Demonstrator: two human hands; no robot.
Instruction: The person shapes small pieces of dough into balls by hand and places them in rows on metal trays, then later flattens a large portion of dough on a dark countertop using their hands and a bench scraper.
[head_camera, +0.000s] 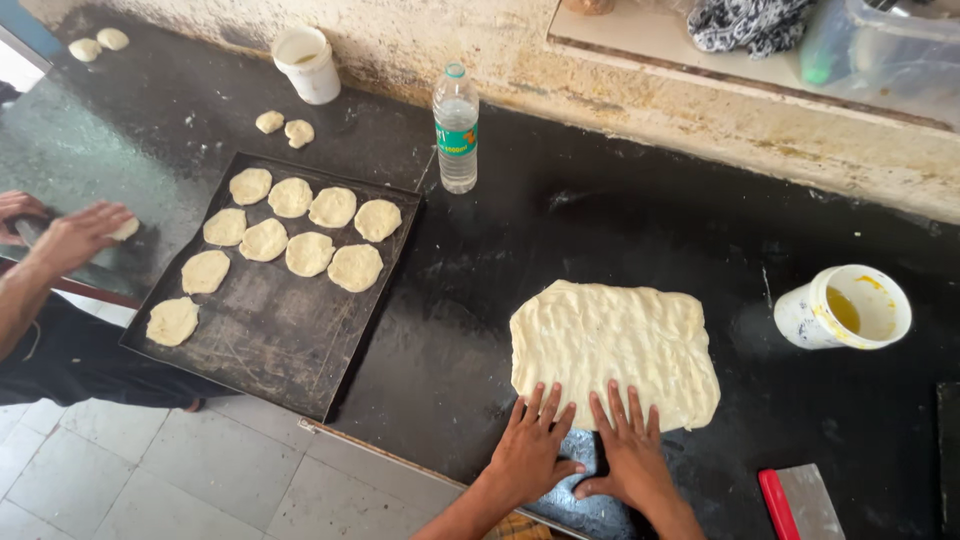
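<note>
On the dark oily worktop (520, 240), the pale flattened dough sheet (612, 350) lies just beyond both hands, left hand (533, 452) and right hand (630, 452), fingers spread flat on its near edge, grasping nothing.

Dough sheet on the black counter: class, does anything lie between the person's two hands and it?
Nothing visible does. The left hand and right hand already rest their fingertips on the near edge of the dough sheet, with nothing between them and it.
</note>
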